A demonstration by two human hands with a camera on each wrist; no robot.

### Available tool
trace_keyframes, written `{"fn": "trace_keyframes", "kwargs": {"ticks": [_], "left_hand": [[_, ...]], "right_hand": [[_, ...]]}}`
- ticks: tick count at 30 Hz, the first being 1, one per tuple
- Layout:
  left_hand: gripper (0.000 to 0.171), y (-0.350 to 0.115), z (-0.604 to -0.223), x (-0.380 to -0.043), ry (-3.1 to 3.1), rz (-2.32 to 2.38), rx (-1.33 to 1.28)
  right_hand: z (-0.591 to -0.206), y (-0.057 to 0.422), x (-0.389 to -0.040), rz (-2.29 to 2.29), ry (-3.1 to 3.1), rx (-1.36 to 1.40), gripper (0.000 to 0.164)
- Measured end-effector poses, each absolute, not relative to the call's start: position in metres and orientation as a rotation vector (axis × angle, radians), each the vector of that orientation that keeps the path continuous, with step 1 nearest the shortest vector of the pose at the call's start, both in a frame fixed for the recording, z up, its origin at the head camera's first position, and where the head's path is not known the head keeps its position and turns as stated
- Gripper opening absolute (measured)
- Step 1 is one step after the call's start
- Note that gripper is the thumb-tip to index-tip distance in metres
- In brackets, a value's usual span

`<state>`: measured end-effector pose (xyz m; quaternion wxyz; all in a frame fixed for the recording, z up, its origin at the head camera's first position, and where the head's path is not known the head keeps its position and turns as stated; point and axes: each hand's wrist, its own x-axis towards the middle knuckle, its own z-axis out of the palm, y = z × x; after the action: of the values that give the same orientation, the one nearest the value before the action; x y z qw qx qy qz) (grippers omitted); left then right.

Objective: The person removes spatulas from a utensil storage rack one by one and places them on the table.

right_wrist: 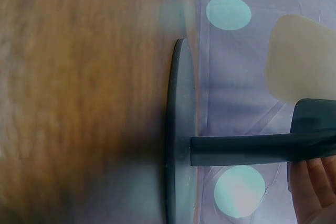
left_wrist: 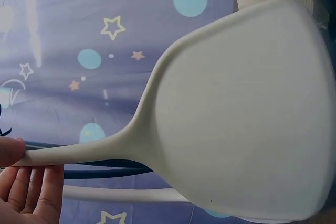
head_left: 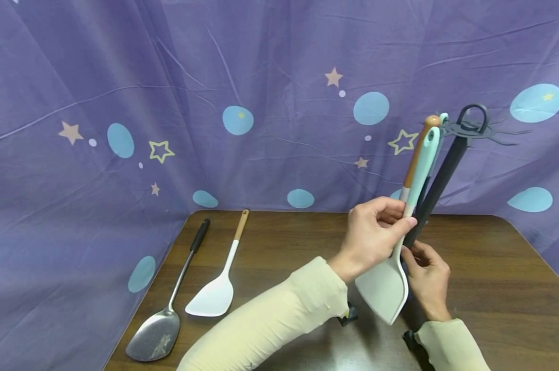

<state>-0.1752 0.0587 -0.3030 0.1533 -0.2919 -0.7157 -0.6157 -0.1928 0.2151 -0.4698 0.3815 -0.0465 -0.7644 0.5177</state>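
My left hand (head_left: 370,232) pinches a spatula with a mint handle and a broad off-white blade (head_left: 385,288), which hangs downward in front of the black utensil stand (head_left: 442,185). In the left wrist view its blade (left_wrist: 247,108) fills the right side, and my fingers (left_wrist: 32,192) hold the slim neck. Low on the stand's post, my right hand (head_left: 430,278) grips it. The stand leans right in the head view, its ring of hooks at the top. A utensil with a wooden handle (head_left: 415,162) and another mint-tipped one stand behind the spatula. The right wrist view shows the round base (right_wrist: 182,129).
A metal turner with a black handle (head_left: 156,332) lies at the table's left. Beside it is a white spatula with a wooden handle (head_left: 214,296). A purple patterned curtain (head_left: 270,67) hangs behind the brown wooden table (head_left: 502,288).
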Motion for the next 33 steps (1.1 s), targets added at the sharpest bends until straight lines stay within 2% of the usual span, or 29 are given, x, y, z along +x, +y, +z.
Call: {"fn": "trace_keyframes", "kwargs": {"ticks": [13,33], "left_hand": [[0.015,0.046,-0.305,-0.174,-2.067,-1.808,-0.841],[0.014,0.023,-0.330,-0.167,-2.090,-1.793,-0.843]], "right_hand": [[-0.442,0.201,-0.176,1.340,-1.925,-0.051,0.013],[-0.439,0.199,-0.174,1.351,-1.935,-0.099,0.014]]}}
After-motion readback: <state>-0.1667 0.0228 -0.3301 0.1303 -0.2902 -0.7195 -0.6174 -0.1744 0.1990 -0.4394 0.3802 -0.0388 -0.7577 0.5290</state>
